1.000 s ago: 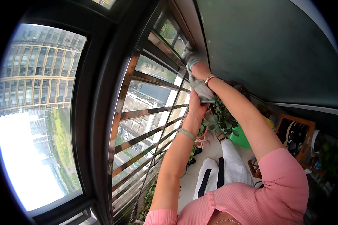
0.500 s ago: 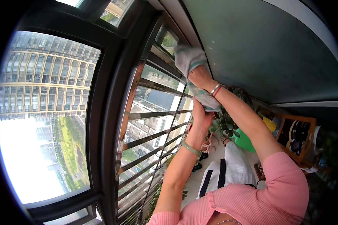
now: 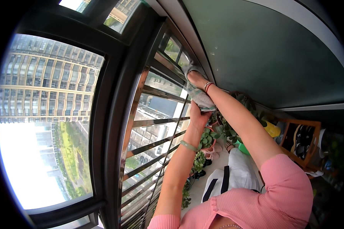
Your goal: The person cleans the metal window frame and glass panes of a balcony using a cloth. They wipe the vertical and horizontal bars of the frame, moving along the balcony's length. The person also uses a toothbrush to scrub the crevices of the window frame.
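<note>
A grey-white cloth with green stripes [image 3: 202, 100] stretches between my two hands beside the metal window bars [image 3: 166, 92]. My right hand [image 3: 197, 79] is farther away, closed on the upper part of the cloth, which is bunched against the bars near the frame's far corner. That end is blurred and partly hides my fingers. Nearer to me, my left hand [image 3: 198, 115] grips the cloth's lower end, its fingers mostly covered by the fabric. A thin dark cable [image 3: 174, 133] hangs down across the bars, left of my left hand.
To the left stands a dark-framed window [image 3: 99, 126], with tall buildings outside. A grey-green panel [image 3: 263, 53] fills the upper right. Potted plants [image 3: 208, 138] are below my hands. At the right are a green tub [image 3: 243, 148] and a wooden rack [image 3: 302, 141] holding shoes.
My right hand has moved down and slightly toward me with the bunched cloth. My left hand has shifted a little to the left, still gripping the lower end.
</note>
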Demonstrator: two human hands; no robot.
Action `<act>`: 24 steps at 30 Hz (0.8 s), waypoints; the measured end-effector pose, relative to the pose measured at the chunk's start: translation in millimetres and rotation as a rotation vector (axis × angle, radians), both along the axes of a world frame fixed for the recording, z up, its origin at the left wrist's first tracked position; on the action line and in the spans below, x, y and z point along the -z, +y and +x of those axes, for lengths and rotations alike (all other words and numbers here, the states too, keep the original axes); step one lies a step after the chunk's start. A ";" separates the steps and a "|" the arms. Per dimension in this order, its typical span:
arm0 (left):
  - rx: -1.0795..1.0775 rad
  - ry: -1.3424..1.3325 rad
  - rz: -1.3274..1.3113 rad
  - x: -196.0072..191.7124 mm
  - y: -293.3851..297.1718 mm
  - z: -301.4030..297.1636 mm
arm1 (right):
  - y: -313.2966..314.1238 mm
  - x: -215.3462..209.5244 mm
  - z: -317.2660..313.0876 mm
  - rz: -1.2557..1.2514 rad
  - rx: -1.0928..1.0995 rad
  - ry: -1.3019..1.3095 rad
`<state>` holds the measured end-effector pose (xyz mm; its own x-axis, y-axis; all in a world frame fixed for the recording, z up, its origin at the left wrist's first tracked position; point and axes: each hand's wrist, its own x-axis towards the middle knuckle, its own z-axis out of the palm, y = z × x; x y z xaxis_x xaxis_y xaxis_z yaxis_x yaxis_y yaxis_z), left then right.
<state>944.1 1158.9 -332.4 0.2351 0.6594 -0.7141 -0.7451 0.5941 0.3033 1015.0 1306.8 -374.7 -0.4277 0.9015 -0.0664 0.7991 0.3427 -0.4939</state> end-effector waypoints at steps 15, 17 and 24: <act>-0.377 0.172 0.223 -40.5 -66.3 -0.9 | -115.2 -124.3 -60.6 0.312 -0.007 1.300; -0.403 0.159 0.225 -40.7 -64.6 -9.6 | -107.7 -128.6 -76.9 0.714 0.022 1.021; -0.389 0.098 0.085 0.4 -61.8 -16.7 | -95.3 -77.1 -88.6 0.617 0.062 0.437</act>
<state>927.4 1097.1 -332.8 -0.1097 0.7430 -0.6602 -0.8742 0.2440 0.4199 926.4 1211.5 -297.6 -0.2466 0.7432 0.6219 0.6017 0.6205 -0.5029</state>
